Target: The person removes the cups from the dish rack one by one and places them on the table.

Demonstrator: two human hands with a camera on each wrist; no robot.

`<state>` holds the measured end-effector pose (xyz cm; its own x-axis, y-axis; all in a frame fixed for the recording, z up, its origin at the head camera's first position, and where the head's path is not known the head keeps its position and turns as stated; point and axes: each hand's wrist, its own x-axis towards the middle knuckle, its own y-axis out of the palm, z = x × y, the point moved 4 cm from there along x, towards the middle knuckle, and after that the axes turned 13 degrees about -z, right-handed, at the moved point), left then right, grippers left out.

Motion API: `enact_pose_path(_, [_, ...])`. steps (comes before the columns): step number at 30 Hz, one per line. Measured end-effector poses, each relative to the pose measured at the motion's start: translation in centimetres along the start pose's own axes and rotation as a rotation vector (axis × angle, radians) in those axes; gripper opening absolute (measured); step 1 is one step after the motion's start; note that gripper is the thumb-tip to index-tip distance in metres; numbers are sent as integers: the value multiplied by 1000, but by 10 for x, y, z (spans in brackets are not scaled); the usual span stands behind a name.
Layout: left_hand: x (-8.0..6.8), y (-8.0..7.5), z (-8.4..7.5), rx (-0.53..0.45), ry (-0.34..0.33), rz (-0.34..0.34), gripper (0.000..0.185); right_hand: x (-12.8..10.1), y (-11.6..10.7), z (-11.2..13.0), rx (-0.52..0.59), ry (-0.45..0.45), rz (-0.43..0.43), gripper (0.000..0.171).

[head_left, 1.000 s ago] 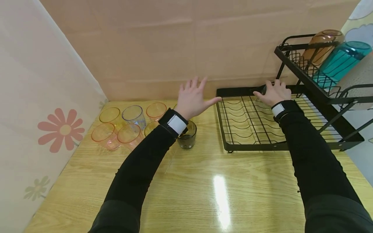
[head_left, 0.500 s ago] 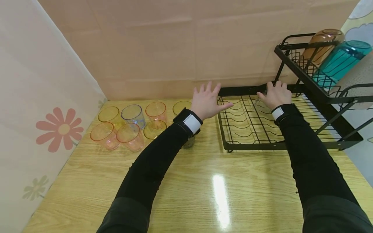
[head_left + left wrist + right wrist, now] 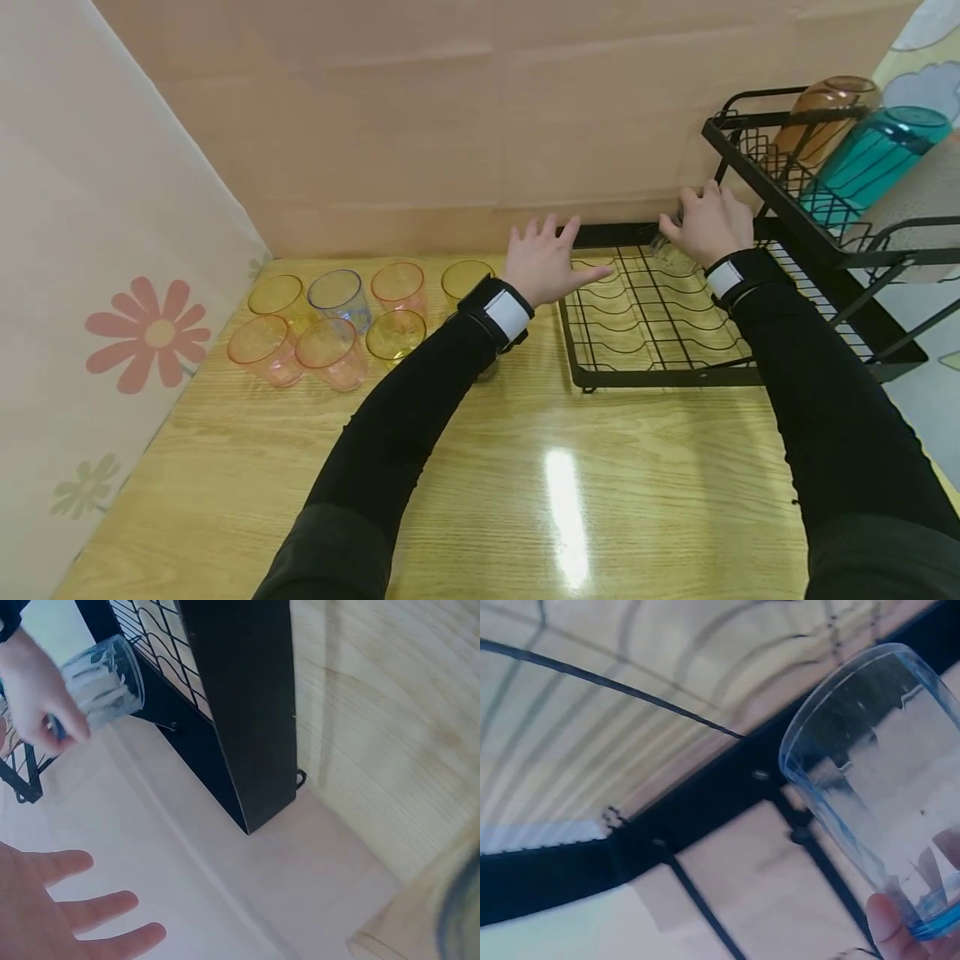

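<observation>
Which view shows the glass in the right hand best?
Right wrist view: the glass is large, rim and wall plain, though cropped. The left wrist shows it smaller, partly behind the right hand, which hides much of it in the head view.

Tan backdrop (image 3: 375,125), flowered side wall (image 3: 82,200), wooden tabletop (image 3: 465,483)

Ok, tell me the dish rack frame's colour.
Black; the dish rack frame shows best in the head view.

The cup (image 3: 870,780) looks smooth and glassy, the rack (image 3: 660,379) metal, the table (image 3: 480,500) glossy wood.
</observation>
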<state>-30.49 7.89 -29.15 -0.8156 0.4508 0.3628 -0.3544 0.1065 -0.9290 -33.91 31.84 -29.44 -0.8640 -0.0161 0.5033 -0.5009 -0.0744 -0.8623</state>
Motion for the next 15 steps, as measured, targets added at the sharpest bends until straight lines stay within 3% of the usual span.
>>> enact_pose_path(6, [5,-1,-10,-11,4,11,95,5,-25,29,11,-108,-16,39])
enact_pose_path(9, [6,-2,-14,-65,-18,7,95,4,-33,42,12,-133,-21,41])
enact_pose_path(12, [7,-1,-15,-209,-89,5,95,3,-38,52,61,-116,-25,42])
enact_pose_path(15, [5,-1,-14,-417,-206,4,95,-1,-43,59,157,-59,-60,41])
